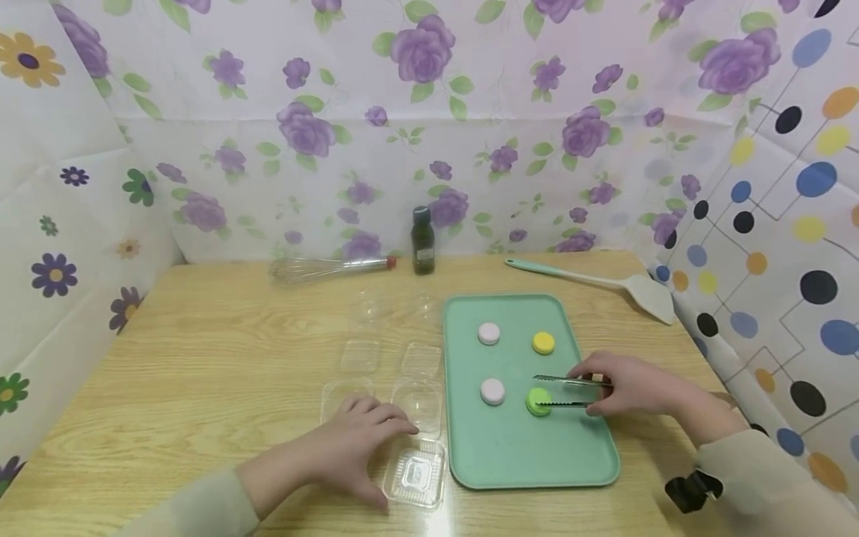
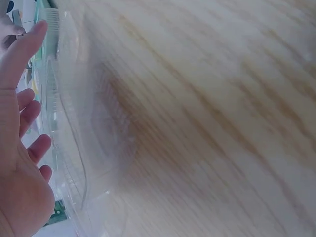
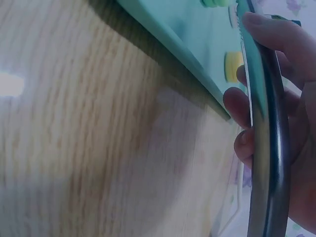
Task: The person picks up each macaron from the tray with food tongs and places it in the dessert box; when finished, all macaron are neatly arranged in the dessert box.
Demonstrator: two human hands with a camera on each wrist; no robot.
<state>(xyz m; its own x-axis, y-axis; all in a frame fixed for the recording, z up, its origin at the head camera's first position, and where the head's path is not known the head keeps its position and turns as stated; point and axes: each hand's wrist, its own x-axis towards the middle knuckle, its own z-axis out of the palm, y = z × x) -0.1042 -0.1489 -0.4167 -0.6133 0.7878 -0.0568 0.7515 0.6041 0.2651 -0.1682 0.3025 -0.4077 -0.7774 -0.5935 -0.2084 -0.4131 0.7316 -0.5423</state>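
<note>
My right hand [image 1: 634, 384] grips metal tongs [image 3: 269, 138] over the green tray [image 1: 517, 455]. The spread arms of the tongs reach to a green macaron [image 1: 535, 398], with the near tip overlapping it in the head view. Two pale pink macarons [image 1: 493, 391] and a yellow macaron [image 1: 543, 343] also lie on the tray. Left of the tray, my left hand [image 1: 349, 447] is spread beside a clear plastic box [image 1: 414, 477], fingers relaxed and thumb apart. Whether it touches the plastic cannot be made out. In the left wrist view its palm [image 2: 22, 192] holds nothing.
More clear plastic boxes [image 1: 360, 356] stand beyond my left hand. Along the back lie a whisk [image 1: 329, 268] and a spatula [image 1: 647, 296], with a dark bottle [image 1: 423, 242] upright between them. Patterned cloth walls [image 1: 376, 171] close off the wooden table [image 1: 221, 343].
</note>
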